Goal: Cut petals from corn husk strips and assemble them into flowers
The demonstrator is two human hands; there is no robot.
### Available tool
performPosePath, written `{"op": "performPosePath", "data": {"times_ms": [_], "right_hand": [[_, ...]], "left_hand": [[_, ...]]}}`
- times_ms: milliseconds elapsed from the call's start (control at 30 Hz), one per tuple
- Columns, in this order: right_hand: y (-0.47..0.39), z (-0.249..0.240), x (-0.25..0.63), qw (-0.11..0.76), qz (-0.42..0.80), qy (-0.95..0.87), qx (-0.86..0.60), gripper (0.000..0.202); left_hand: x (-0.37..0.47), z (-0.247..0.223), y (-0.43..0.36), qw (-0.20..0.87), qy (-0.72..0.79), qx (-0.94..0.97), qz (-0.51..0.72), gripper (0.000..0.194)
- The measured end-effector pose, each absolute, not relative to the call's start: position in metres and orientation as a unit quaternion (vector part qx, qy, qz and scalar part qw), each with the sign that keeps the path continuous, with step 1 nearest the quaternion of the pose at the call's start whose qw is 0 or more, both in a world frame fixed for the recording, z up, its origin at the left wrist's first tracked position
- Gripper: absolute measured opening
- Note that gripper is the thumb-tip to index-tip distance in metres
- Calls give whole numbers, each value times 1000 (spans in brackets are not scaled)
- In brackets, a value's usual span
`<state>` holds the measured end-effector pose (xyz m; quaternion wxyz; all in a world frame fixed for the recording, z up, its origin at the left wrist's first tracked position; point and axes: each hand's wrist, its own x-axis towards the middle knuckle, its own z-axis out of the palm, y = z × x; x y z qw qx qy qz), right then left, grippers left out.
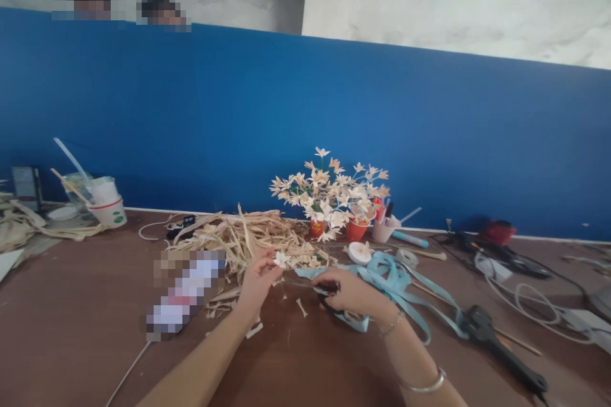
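Between the thumb and fingers of my left hand (260, 280) is a small pale flower (280, 259), its petals spread. My right hand (346, 292) grips scissors (329, 300) by their dark handles, a short way right of the flower; much of the tool is covered by my fingers. Light blue ribbon (382, 273) lies looped beside and beneath my right hand. A heap of dry husk strips (258, 229) sits behind my left hand, and small cut scraps (301, 308) lie on the brown table (296, 369) between my arms.
Several finished flowers (334, 187) stand in red cups (357, 229) by the blue partition (214, 108). A black-handled tool (506, 350) and white cables (525, 305) lie at right. A blurred-out object with a cord (126, 372) is at left. Two people show beyond the partition.
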<state>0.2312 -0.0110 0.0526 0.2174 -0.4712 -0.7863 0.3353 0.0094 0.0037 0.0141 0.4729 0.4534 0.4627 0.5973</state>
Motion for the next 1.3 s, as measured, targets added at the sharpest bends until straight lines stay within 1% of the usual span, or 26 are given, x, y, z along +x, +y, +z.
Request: {"op": "performPosePath", "data": {"times_ms": [167,433,667,767,900,967,1033,1067,1200,1300], "right_hand": [[-12,52,221,192,288,-812,-470,41],[-11,44,221,209,273,-817,-462,38],[-11,40,226,159,239,-821,-493,37],[-15,39,223,134,196,-807,-541,40],[-18,37,220,125,154,-788,-583,30],[-19,38,218,115,181,-781,-586,28],[-19,42,217,110,260,-768,-575,25],[-19,45,216,124,304,-758,-564,22],[-20,58,208,245,481,-687,-486,17],[-19,56,200,293,560,-620,-464,13]], "left_hand": [[11,12,2,457,461,501,572,11],[12,15,0,454,468,514,558,9],[11,12,3,481,438,480,588,9],[11,11,3,463,432,507,584,4],[11,10,1,415,432,572,561,5],[11,9,-1,391,436,599,546,6],[12,8,-3,371,440,622,531,7],[13,7,-3,361,439,634,525,8],[14,0,-5,309,436,680,502,10],[14,-4,-4,272,434,703,493,12]]}}
